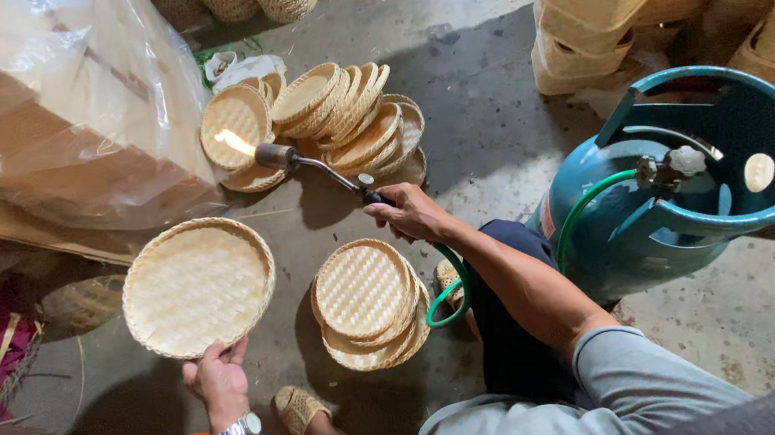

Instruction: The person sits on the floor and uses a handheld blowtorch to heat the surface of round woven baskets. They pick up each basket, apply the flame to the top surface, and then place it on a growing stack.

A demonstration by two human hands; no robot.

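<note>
While my right hand [407,213] grips the lit gas torch [299,159] and my left fingers [215,358] pinch the woven tray [198,286] by its near rim, the flame, pointing beyond my right fingertips, could scorch the leaning trays [333,114] or the plastic sheet [88,98] nearby.

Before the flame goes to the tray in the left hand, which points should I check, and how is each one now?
1. Left hand grips the round woven tray at its lower rim: ok.
2. Right hand holds the gas torch by its handle: ok.
3. Flame lit at the nozzle: ok.
4. Flame clear of other goods: not ok, it points at the pile of small trays, near plastic sheeting.
5. Green hose free to the gas cylinder: cannot tell, the arm hides part.
</note>
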